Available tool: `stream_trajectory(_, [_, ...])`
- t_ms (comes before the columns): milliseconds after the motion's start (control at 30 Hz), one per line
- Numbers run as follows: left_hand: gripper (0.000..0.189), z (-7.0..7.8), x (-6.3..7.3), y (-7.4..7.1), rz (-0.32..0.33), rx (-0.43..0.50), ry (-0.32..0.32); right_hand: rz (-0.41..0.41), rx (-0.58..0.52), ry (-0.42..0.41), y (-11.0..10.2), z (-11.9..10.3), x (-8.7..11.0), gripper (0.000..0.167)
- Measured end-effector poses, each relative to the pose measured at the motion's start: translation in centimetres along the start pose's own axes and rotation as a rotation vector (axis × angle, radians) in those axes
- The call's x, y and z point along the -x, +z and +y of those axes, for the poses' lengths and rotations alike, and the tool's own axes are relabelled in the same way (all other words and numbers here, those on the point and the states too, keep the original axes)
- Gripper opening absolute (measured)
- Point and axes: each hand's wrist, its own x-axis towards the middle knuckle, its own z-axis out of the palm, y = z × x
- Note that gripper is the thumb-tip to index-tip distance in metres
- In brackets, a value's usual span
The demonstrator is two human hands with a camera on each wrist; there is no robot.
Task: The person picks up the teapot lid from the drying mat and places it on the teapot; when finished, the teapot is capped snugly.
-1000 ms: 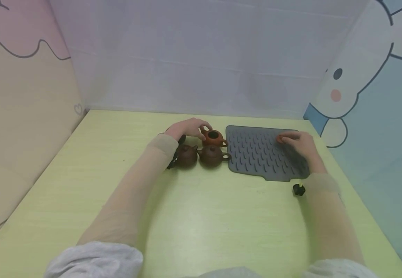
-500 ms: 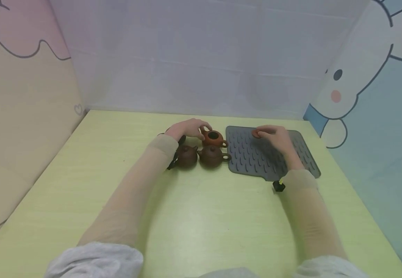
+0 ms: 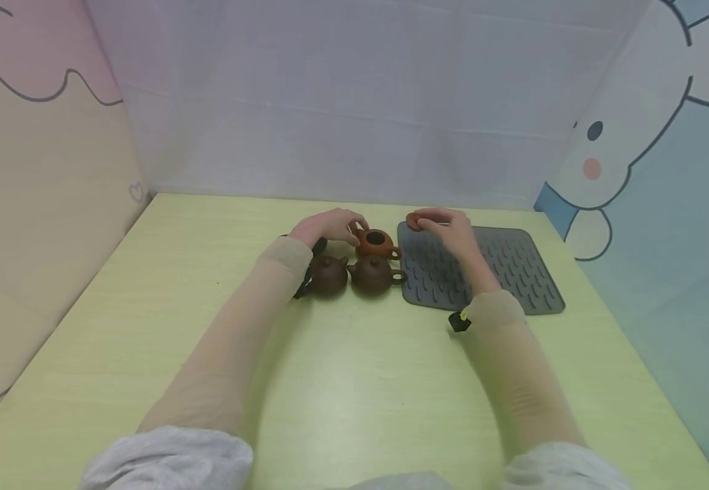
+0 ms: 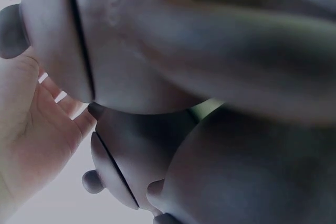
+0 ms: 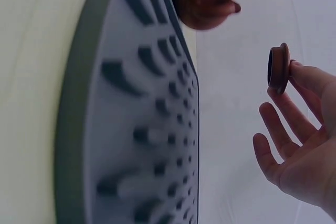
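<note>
My left hand (image 3: 328, 226) pinches the spout of a reddish-brown teapot (image 3: 383, 251) whose top opening is uncovered. Thumb and fingertips of my right hand (image 3: 454, 235) pinch the small round lid (image 3: 414, 222) by its knob. In the right wrist view the lid (image 5: 279, 69) is held edge-on to the camera, while the other fingers spread loosely. The lid is to the right of the opening, above the back left corner of the grey mat. Two dark brown lidded teapots (image 3: 328, 277) stand just in front of the reddish one. Dark lidded teapots (image 4: 128, 51) fill the left wrist view.
A grey ridged mat (image 3: 507, 262) lies right of the teapots, partly hidden by my right forearm. The pale yellow-green table (image 3: 354, 381) extends toward me. A light cloth wall (image 3: 342, 136) closes off the back, with printed walls at both sides.
My right hand has carried the lid leftward across the mat and slightly back, toward the reddish-brown teapot. My left hand has stayed at its spout.
</note>
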Motion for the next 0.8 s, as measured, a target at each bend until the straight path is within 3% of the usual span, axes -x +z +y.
stream_trajectory(367, [0.037,-0.3,-0.1,0.1,0.016,-0.03,-0.001,-0.062,-0.055,-0.041,3.5,-1.8,-0.6,0.03])
stream_trajectory(500, [0.035,-0.4,-0.1,0.2,0.006,-0.032,-0.01,-0.08,-0.037,-0.065,4.5,-1.8,-0.6,0.028])
stream_trajectory(800, [0.036,-0.3,-0.2,0.3,0.0,-0.025,-0.032,-0.114,0.034,-0.036,6.3,-1.4,-0.9,0.027])
